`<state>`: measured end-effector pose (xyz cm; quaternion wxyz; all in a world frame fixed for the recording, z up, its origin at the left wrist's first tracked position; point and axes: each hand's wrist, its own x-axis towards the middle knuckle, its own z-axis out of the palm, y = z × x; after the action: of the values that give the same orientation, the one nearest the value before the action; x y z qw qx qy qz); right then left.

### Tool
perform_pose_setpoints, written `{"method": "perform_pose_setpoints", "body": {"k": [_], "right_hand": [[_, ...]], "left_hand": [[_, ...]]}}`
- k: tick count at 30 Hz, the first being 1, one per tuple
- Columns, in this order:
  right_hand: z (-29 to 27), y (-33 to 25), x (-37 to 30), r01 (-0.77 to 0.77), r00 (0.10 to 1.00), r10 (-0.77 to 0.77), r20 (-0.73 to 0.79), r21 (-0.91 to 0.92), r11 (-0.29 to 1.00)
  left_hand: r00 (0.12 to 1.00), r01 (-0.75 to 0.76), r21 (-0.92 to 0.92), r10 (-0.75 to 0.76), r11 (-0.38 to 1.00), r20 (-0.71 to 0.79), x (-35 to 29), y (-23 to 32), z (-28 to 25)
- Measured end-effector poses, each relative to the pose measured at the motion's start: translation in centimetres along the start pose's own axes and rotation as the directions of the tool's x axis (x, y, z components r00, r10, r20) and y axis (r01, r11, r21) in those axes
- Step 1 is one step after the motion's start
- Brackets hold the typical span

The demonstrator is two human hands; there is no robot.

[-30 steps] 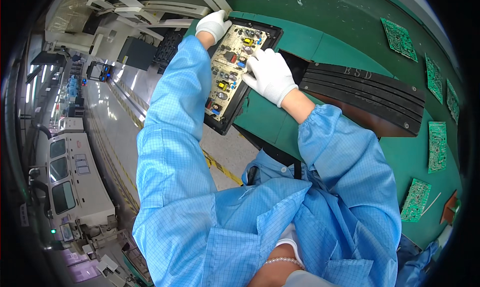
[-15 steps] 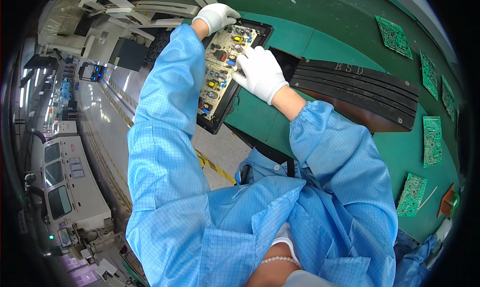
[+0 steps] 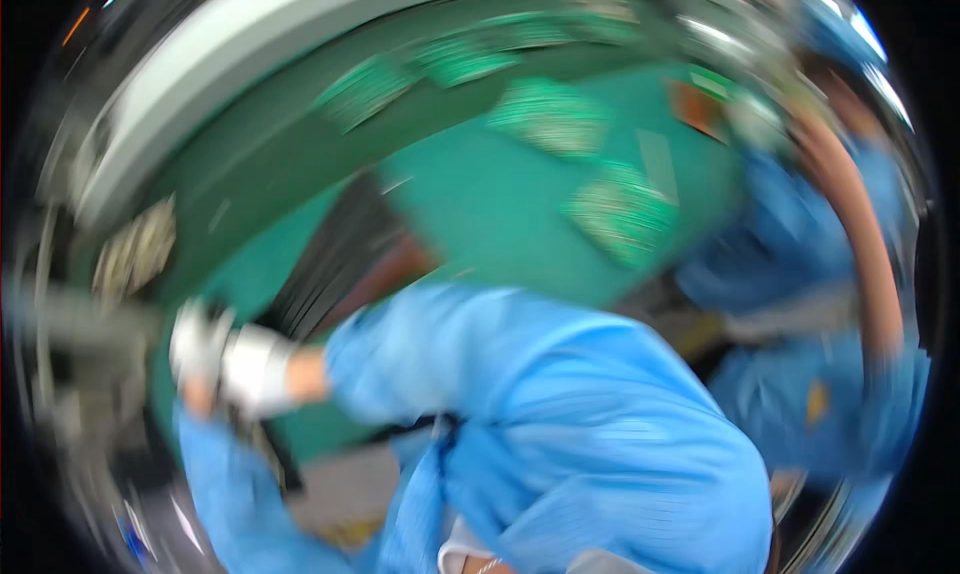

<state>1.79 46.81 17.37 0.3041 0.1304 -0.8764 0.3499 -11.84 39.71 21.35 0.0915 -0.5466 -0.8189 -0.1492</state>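
The whole view is smeared by motion. My left hand, in a white glove, is at the far left over the green work surface. Close beside it, seemingly overlapping, is my right hand, also white-gloved; the fingers of both are too blurred to read. Just below the hands, a strip of the dark-framed carrier shows, its circuit board mostly hidden by my hands and left sleeve. Whether either hand grips the frame cannot be made out. Beyond my right hand stands a long black ribbed block with a brown side.
Several green circuit boards lie spread on the green table. Farther left is a pale board. A small brown block with a green top sits toward the right. A co-worker in blue sleeves is at the right.
My view has swung to the right, so the hands and carrier now appear at the lower left and a co-worker has come into sight. My hands appear closer together.
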Motion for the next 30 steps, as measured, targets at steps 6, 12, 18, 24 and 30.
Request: {"method": "perform_pose_setpoints", "body": {"k": [6, 12, 18, 24, 30], "right_hand": [[4.6, 0.8, -4.2, 0.042, 0.997, -0.062, -0.038, -0.396, 0.917], [4.1, 2.2, -4.2, 0.026, 1.0, -0.03, -0.004, -0.388, 0.921], [3.9, -0.1, -4.2, 0.047, 0.999, -0.048, 0.005, -0.327, 0.944], [2.7, -1.7, -4.8, 0.01, 1.0, -0.007, 0.012, -0.287, 0.958], [2.0, -2.4, -5.0, 0.027, 0.998, -0.01, 0.069, -0.263, 0.964]], "left_hand": [[0.992, 0.122, -0.12, -0.124, 0.985, -0.007, -1.0, -1.7, 4.0], [0.98, 0.19, -0.02, -0.188, 0.982, 0.07, 0.3, -1.0, 4.4], [0.987, 0.155, -0.029, -0.154, 0.987, 0.046, -1.9, -3.2, 4.3], [0.995, 0.082, -0.075, -0.086, 0.994, -0.058, -4.6, -3.9, 1.8], [0.979, 0.199, 0.027, -0.2, 0.98, 0.047, -12.0, -4.4, -1.0]]}}
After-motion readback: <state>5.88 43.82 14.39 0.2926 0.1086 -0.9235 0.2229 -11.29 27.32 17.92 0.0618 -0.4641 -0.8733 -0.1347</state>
